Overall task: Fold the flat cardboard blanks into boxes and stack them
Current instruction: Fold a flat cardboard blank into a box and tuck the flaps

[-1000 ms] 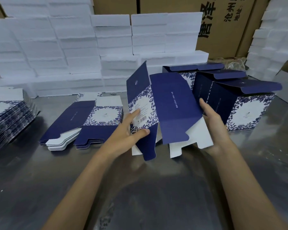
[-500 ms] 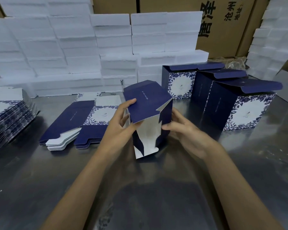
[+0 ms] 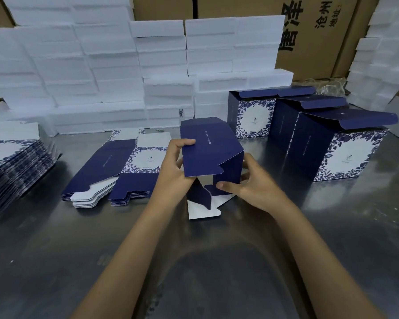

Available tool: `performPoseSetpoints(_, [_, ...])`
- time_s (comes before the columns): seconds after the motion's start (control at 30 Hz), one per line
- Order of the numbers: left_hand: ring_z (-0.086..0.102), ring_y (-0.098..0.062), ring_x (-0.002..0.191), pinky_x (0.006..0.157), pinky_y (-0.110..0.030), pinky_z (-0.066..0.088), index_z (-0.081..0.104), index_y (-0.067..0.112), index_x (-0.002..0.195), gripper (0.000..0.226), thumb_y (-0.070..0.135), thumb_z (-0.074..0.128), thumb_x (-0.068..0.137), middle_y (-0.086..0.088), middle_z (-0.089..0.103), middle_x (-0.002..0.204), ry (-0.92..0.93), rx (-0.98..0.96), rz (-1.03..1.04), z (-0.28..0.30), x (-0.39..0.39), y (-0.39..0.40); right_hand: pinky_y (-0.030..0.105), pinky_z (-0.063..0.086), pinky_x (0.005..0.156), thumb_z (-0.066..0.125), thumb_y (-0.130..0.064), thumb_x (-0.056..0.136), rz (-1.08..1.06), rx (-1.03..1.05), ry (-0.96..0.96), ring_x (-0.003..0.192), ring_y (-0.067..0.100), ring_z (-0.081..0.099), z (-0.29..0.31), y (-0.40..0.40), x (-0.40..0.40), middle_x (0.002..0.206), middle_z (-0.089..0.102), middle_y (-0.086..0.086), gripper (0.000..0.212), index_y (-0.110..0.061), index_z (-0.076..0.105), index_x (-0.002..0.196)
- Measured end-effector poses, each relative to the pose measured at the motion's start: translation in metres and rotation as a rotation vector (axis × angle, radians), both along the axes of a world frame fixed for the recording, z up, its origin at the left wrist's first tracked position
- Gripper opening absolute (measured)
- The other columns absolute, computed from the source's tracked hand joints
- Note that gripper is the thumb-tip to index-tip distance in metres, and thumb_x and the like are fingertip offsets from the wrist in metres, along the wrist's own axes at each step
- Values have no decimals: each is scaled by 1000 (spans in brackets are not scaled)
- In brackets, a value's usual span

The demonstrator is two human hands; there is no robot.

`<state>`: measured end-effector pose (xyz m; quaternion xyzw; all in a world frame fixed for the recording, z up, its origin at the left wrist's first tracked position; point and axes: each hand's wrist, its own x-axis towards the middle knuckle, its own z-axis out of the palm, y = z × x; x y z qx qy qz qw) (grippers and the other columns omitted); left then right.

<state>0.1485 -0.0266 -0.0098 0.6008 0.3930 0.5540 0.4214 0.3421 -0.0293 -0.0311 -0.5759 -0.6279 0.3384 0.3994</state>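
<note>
Far left on the steel table (image 3: 44,249): a thick pile of flat blanks (image 3: 12,166), navy edges fanned, white floral faces up, partly cut off by the frame. Behind it, running across the back: a wall of white foam blocks (image 3: 97,72), with brown cartons (image 3: 313,35) rising beyond (black printed characters on one).

Nearer the middle, lying flat: a smaller stack of blanks (image 3: 115,171), navy panel to the left, white-and-floral panel to the right, tabs fanned out toward the near edge.

Just right of that stack, the left hand (image 3: 173,173): closed on the left edge of the half-formed box (image 3: 210,153), thumb on the navy top panel, fingers curled under it. Box raised off the table at centre, opened into a sleeve and tilted, long navy panel up, a faint line of print along it. Bottom flaps hanging loose beneath (one navy, one showing its white inner side), the white one reaching down toward the table; touching it or not, unclear.

Right hand (image 3: 253,187): wrapped around the box's right wall, thumb pressing a lower flap at the near corner, fingers behind the wall. Both forearms bare.

Further right, standing on the table: three finished boxes, one at the back (image 3: 251,118), one in the middle (image 3: 283,127) and the nearest and largest-looking (image 3: 346,153), all with lids open. More white foam stacked at the far right edge.
</note>
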Motion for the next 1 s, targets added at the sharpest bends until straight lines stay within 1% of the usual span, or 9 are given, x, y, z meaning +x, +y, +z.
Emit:
performPoseSetpoints(0.07, [65, -10, 107, 83, -22, 54, 52, 22, 118, 45, -8, 66, 88, 10, 66, 118, 2, -12, 12, 3, 4, 2, 6, 44, 61, 88, -37, 75, -8, -48, -79, 83, 6, 60, 2, 1, 11, 109, 65, -3, 57, -22, 58, 120])
performPoseSetpoints(0.17, [64, -15, 109, 86, -23, 52, 52, 20, 119, 43, -7, 66, 89, -2, 64, 126, 12, -34, 13, 8, 7, 6, 17, 39, 55, 85, -46, 76, -59, -82, -218, 66, 12, 52, 0, 1, 22, 76, 61, 3, 45, -8, 65, 87])
performPoseSetpoints(0.23, [65, -12, 107, 85, -19, 53, 53, 18, 121, 42, -7, 65, 90, -4, 64, 128, 6, -54, 3, 11, 8, 7, 25, 40, 58, 82, -48, 79, -53, -81, -297, 63, 12, 51, -2, 2, 22, 69, 61, 5, 46, -5, 64, 78])
performPoseSetpoints(0.37, [66, -6, 105, 87, -19, 53, 53, 19, 124, 46, -7, 67, 89, 1, 64, 125, 12, -50, -6, 9, 7, 8, 32, 40, 60, 80, -43, 84, -31, -46, -389, 61, 15, 50, -5, 5, 20, 66, 61, 5, 44, -4, 61, 75])
performPoseSetpoints(0.6, [63, -9, 110, 86, -17, 50, 51, 23, 125, 51, -6, 69, 87, 3, 62, 128, 73, -9, 5, 5, 5, 8, 30, 30, 53, 79, -34, 86, -63, 4, -328, 54, 12, 37, -15, 9, 18, 56, 44, -3, 43, -12, 49, 63])
performPoseSetpoints(0.7, [63, -8, 108, 86, -15, 49, 51, 24, 126, 51, -5, 69, 88, 7, 62, 125, 77, -2, 23, 3, 5, 8, 30, 33, 54, 79, -38, 85, -52, -14, -341, 56, 13, 41, -12, 8, 18, 58, 47, -3, 43, -12, 51, 65])
performPoseSetpoints(0.83, [63, -7, 113, 91, -20, 51, 50, 23, 128, 52, -4, 69, 88, 8, 61, 128, 72, 5, 12, 1, 4, 8, 30, 41, 59, 79, -41, 85, -63, 34, -292, 57, 12, 47, -5, 6, 19, 60, 60, 2, 42, -12, 56, 66])
performPoseSetpoints(0.93, [64, 3, 102, 83, -13, 49, 51, 24, 128, 51, -2, 69, 89, 13, 62, 122, 64, 10, 15, 0, 4, 8, 30, 36, 58, 79, -31, 87, -56, 106, -257, 55, 15, 39, -3, 3, 18, 54, 45, -1, 44, -12, 48, 63])
performPoseSetpoints(1.0, [64, 5, 100, 82, -11, 48, 51, 25, 128, 50, -1, 69, 89, 15, 62, 120, 62, 9, 14, -1, 5, 8, 31, 35, 58, 78, -29, 88, -55, 120, -265, 57, 16, 38, -3, 3, 17, 56, 43, 1, 43, -10, 48, 64])
